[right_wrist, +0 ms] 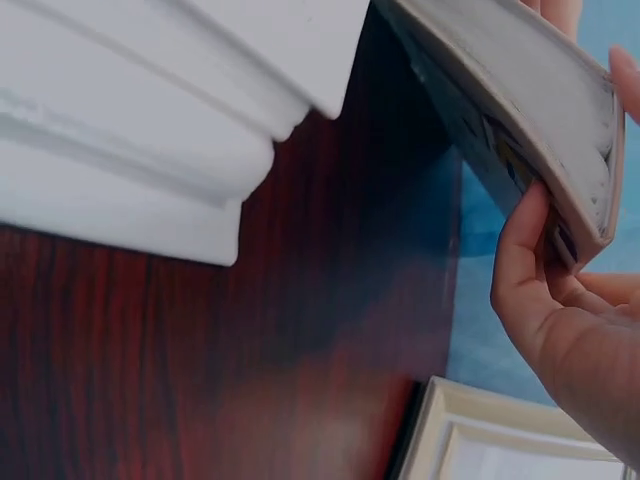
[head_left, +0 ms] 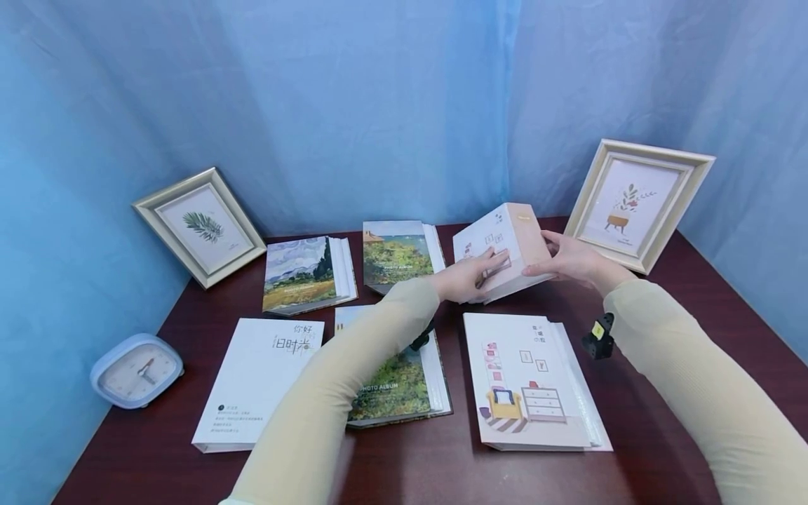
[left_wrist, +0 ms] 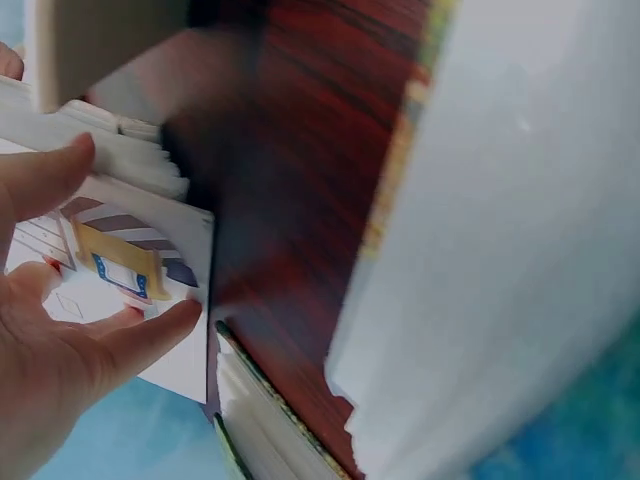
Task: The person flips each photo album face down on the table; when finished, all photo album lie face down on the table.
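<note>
Both hands hold a thick white photo album [head_left: 514,245] with a beige spine, tilted up off the table at the back right. My left hand [head_left: 463,279] spreads its fingers over the drawn cover; in the left wrist view its thumb [left_wrist: 50,178] lies across the page edges. The right hand [head_left: 577,261] grips the spine side between thumb and fingers. In the right wrist view, the fingers [right_wrist: 522,240] touch the edge of the album [right_wrist: 540,90]. Directly in front lies a similar white album [head_left: 524,372] with a yellow armchair and drawers on its cover.
Landscape albums [head_left: 299,270] [head_left: 394,252] lie at the back, another [head_left: 398,393] partly under the left forearm. A white album [head_left: 252,393] and blue clock [head_left: 137,372] are at left. Picture frames [head_left: 246,231] [head_left: 697,182] stand before the blue curtain [head_left: 353,105].
</note>
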Motion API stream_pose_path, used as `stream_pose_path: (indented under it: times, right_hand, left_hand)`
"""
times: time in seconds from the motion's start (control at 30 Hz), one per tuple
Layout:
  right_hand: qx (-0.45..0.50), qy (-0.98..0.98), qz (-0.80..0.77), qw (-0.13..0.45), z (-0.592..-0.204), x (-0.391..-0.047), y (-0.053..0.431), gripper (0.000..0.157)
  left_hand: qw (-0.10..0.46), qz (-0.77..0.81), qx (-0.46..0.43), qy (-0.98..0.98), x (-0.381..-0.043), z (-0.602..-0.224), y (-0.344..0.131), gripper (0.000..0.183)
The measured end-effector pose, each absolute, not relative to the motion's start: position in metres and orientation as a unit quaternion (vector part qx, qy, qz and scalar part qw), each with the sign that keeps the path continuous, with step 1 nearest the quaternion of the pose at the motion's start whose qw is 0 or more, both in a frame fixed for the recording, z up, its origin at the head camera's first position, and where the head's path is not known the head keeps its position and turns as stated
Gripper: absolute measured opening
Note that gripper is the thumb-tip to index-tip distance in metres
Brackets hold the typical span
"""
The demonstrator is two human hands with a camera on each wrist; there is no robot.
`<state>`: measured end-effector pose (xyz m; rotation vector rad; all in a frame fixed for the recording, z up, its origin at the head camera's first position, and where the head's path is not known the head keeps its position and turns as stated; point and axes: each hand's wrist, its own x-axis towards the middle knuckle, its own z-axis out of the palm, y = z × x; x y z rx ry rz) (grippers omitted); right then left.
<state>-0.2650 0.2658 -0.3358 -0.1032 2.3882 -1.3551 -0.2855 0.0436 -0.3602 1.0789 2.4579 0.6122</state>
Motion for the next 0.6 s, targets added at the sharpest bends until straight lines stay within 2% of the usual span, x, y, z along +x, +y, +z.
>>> stream_pose_path:
  times: [0.2, 0.6]
  right_hand:
    - [-0.02, 0.869, -0.458, 0.189, -0.342, -0.267, 0.27, 0.106]
    - [0.012, 0.888, -0.417, 0.193, -0.351, -0.269, 0.282, 0.099]
  left_hand:
    - [0.157, 0.15, 0.425, 0.879, -0.286, -0.363, 0.043, 0.075]
    - [0.153, 0.071, 0.404, 0.899, -0.286, -0.368, 0.05, 0.063]
